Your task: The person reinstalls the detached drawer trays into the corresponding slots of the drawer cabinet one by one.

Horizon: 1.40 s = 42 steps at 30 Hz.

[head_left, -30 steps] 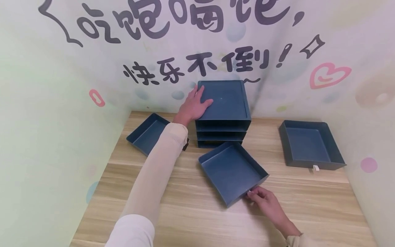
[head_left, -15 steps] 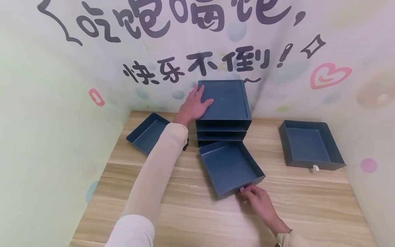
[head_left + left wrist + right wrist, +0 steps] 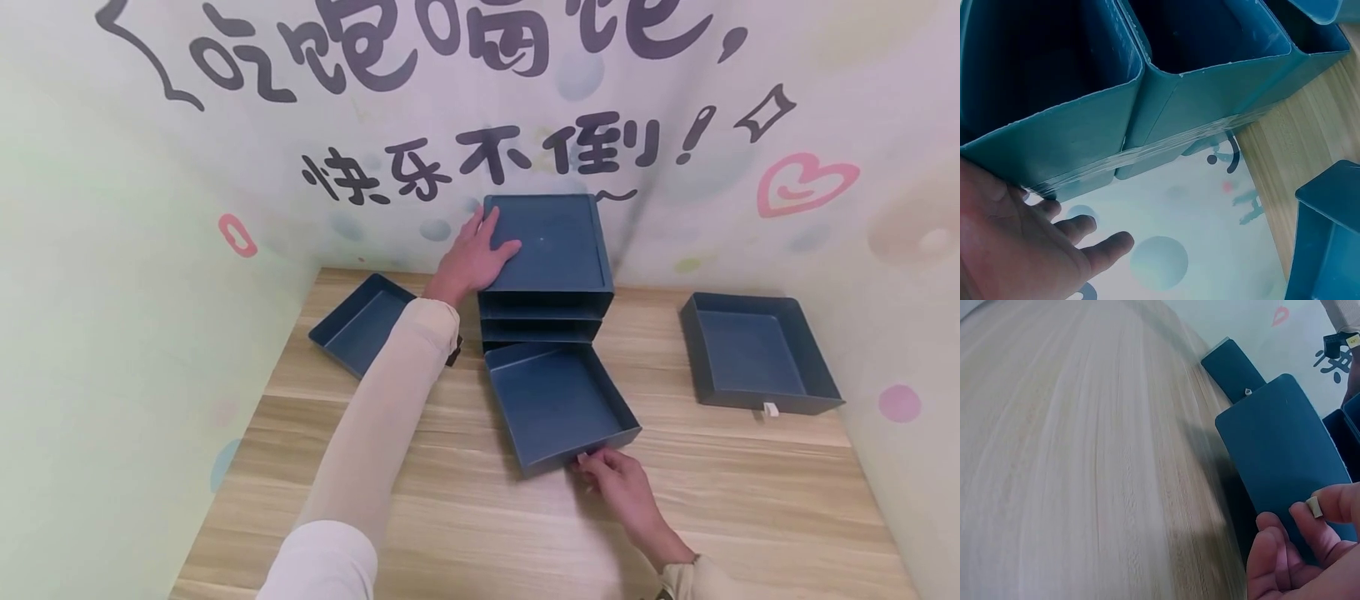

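Note:
A dark blue drawer cabinet (image 3: 551,250) with open slots stands at the back in the head view. My left hand (image 3: 471,260) rests with extended fingers on its top left edge. In the left wrist view, that hand (image 3: 1029,237) lies along the cabinet's side, where clear tape runs. Below, a blue drawer (image 3: 555,400) sits slightly turned, its back end at the bottom slot; how far it enters is hidden. My right hand (image 3: 621,490) pinches the small pale pull tab (image 3: 1315,507) on its front, between thumb and finger.
Another blue drawer (image 3: 367,321) lies at the left, partly behind my left forearm. A third drawer (image 3: 750,350) stands at the right with its tab facing me. The wooden table (image 3: 480,533) meets a printed wall (image 3: 375,158) behind the cabinet.
The right hand has moved left and slightly up, turning the drawer straighter and bringing its back end up to the bottom slot. The left hand has stayed on the cabinet.

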Each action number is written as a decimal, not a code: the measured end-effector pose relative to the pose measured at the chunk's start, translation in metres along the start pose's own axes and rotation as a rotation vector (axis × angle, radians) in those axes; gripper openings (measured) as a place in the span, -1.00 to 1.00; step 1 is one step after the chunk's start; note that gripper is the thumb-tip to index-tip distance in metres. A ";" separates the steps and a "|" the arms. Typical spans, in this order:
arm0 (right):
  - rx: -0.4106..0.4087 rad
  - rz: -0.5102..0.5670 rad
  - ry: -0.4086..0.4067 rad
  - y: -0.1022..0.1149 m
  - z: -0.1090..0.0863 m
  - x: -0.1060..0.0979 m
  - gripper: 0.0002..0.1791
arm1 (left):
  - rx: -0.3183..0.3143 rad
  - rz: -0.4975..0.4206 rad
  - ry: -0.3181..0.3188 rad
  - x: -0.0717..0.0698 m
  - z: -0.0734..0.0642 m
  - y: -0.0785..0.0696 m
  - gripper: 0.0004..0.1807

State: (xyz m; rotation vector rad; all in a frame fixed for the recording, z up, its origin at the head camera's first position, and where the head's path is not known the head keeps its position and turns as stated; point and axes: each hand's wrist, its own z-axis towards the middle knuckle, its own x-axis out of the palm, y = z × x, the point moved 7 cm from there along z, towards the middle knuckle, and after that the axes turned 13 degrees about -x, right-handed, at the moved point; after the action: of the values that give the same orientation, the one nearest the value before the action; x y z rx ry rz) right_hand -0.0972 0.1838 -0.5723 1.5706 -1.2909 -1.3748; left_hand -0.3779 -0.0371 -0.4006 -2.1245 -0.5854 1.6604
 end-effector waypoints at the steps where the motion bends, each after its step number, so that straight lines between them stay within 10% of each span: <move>1: -0.001 0.004 -0.001 0.000 0.000 0.001 -0.74 | -0.002 0.000 0.002 0.000 0.000 0.000 -0.16; 42: -0.013 0.014 0.014 0.007 0.008 0.036 -0.69 | 0.005 -0.012 0.005 0.000 -0.004 -0.001 -0.18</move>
State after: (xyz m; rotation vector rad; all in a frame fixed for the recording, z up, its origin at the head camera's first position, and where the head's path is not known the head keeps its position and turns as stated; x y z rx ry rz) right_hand -0.1087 0.1487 -0.5784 1.5569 -1.2807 -1.3584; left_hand -0.3739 -0.0367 -0.3987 -2.1173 -0.5914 1.6473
